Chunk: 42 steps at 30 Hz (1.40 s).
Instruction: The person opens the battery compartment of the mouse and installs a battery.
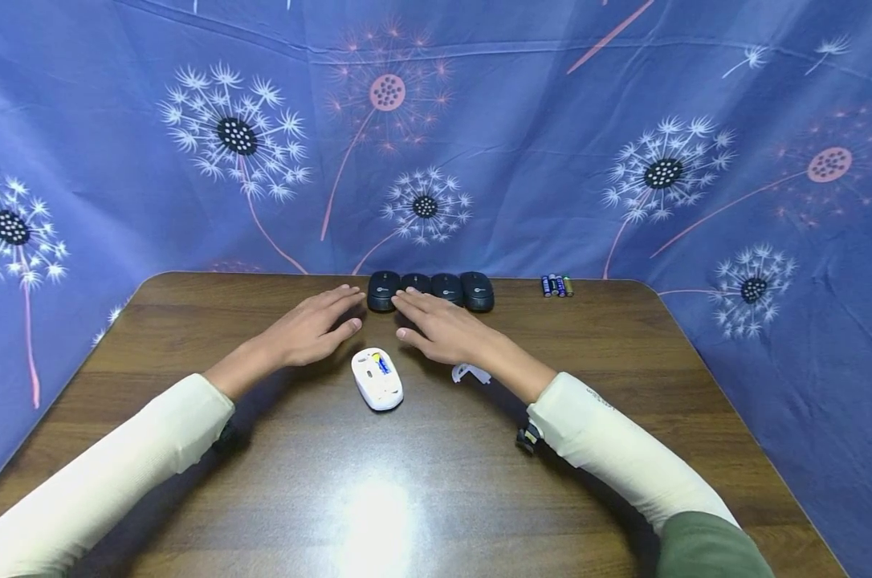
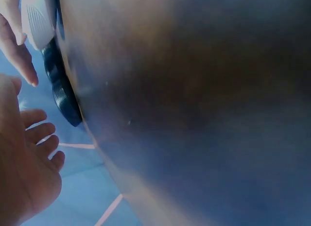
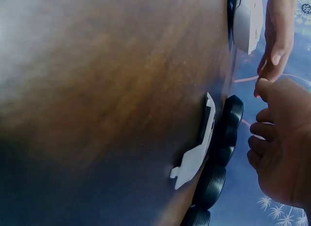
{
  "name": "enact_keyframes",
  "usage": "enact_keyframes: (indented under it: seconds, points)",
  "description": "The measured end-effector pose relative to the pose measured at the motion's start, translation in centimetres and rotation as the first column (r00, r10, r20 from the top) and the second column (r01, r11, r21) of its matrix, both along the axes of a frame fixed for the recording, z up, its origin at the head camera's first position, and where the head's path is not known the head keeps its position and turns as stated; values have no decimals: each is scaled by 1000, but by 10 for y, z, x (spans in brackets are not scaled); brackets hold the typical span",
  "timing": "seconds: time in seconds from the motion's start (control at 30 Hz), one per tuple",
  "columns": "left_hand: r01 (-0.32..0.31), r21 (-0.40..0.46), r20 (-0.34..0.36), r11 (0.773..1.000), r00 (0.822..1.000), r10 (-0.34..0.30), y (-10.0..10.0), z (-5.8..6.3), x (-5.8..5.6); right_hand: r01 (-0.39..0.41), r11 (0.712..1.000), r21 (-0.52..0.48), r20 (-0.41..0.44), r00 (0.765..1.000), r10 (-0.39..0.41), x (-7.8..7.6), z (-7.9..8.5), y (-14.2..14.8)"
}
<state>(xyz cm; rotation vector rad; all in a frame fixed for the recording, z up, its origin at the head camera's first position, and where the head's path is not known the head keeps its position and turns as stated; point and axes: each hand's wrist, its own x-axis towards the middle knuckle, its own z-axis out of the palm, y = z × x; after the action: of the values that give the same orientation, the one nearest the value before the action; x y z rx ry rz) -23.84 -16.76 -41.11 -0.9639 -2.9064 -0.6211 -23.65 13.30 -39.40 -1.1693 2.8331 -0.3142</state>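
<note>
Both hands hover over the table with nothing held. My left hand (image 1: 307, 327) is above and left of a white computer mouse (image 1: 368, 387), its fingers extended toward the back. On the other side, my right hand (image 1: 446, 327) mirrors it, fingers pointing inward and thumb apart. The mouse lies underside up with its compartment uncovered; a blue and yellow battery (image 1: 382, 364) shows inside. A white battery cover (image 1: 472, 372) lies under the right wrist; the right wrist view shows the cover (image 3: 195, 158) tilted on the wood, apart from the hand.
Several black mice (image 1: 477, 291) stand in a row at the table's back edge, just beyond the fingertips. Several small batteries (image 1: 557, 286) lie together at the back right. A blue dandelion-print cloth (image 1: 523, 185) hangs behind the brown wooden table (image 1: 465, 498).
</note>
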Motion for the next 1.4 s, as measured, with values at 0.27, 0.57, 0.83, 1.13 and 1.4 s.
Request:
enact_keyframes:
  seconds: [0.27, 0.57, 0.83, 1.13, 1.4]
  points:
    - [45, -67, -15, 997, 999, -46, 8, 0, -20, 26, 989, 147, -29, 999, -22, -15, -1, -12]
    - [48, -86, -22, 995, 998, -50, 13, 1, -33, 59, 974, 219, -6, 998, -59, -26, -3, -18]
    - [48, -112, 39, 993, 998, -44, 17, 6, -34, 62, 970, 234, -3, 998, -63, -29, -3, -19]
    - [75, -35, 112, 997, 991, -71, 1, -5, -49, 24, 967, 252, -10, 1000, -22, -30, 1, -27]
    - [39, -70, 163, 997, 986, -27, -5, 11, -31, -28, 976, 216, 33, 999, 22, -35, -10, -35]
